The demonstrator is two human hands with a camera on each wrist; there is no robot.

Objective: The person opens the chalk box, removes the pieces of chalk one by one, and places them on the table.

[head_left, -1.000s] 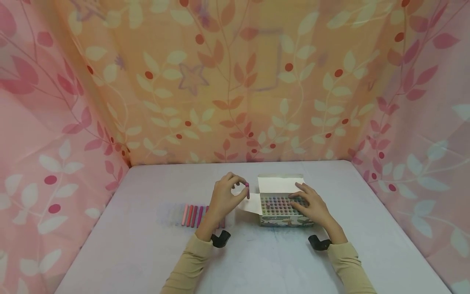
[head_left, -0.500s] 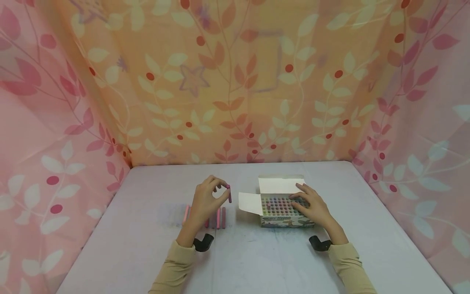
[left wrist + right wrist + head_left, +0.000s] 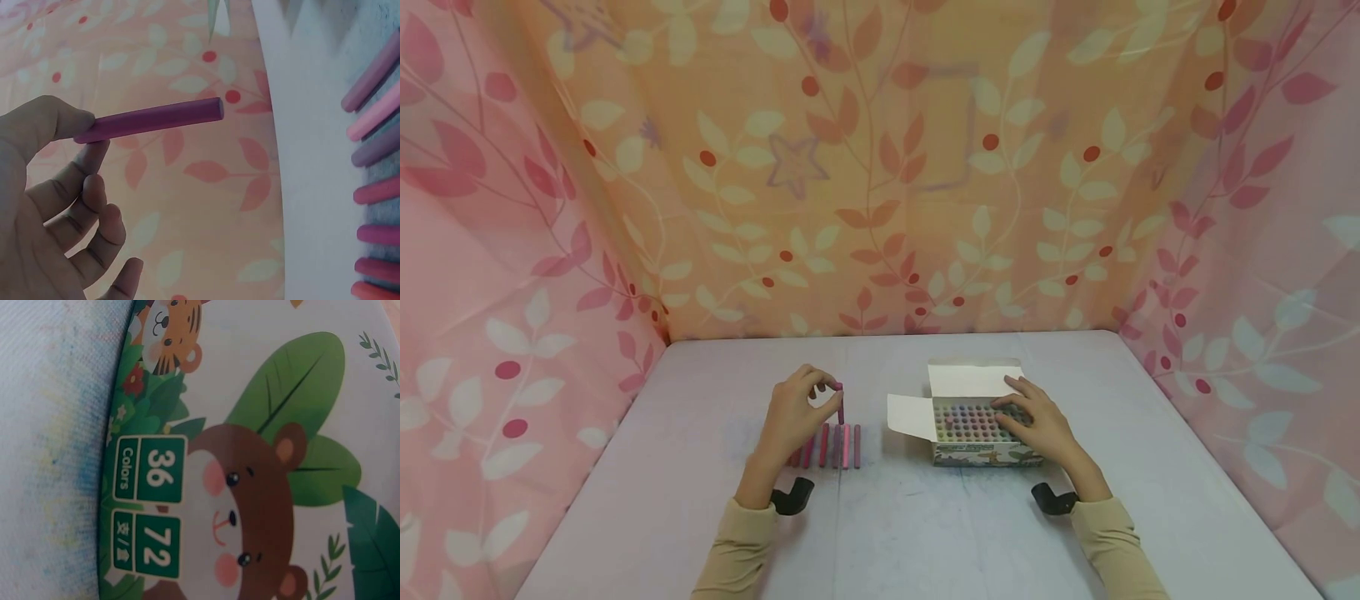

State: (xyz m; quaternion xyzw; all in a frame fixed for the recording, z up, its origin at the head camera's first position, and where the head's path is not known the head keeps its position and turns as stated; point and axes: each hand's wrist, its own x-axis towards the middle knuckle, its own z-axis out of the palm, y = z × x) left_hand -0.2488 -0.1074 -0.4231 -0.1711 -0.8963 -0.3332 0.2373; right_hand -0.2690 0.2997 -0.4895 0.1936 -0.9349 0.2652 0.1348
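My left hand (image 3: 792, 415) pinches a purple chalk stick (image 3: 156, 119) by one end between thumb and index finger, the other fingers loosely curled below. In the head view this chalk stick points down, just above a row of chalks on the table, including a pink chalk (image 3: 847, 447); the forearm and hand hide the row's left part. My right hand (image 3: 1033, 421) rests over the right side of an open chalk box (image 3: 985, 454), fingers spread and slightly bent. Many chalk ends show upright inside the box. Its printed side, with a bear (image 3: 262, 487), fills much of the right wrist view.
The box's white side flap (image 3: 912, 415) sticks out to the left, and its lid (image 3: 973, 377) stands raised behind. Coloured dust marks the white tabletop (image 3: 910, 533). Patterned curtains (image 3: 880, 192) close off the back and both sides.
My left hand has moved left with the purple chalk stick, away from the box, and has lowered over the row of chalks. The right hand has stayed on the box.
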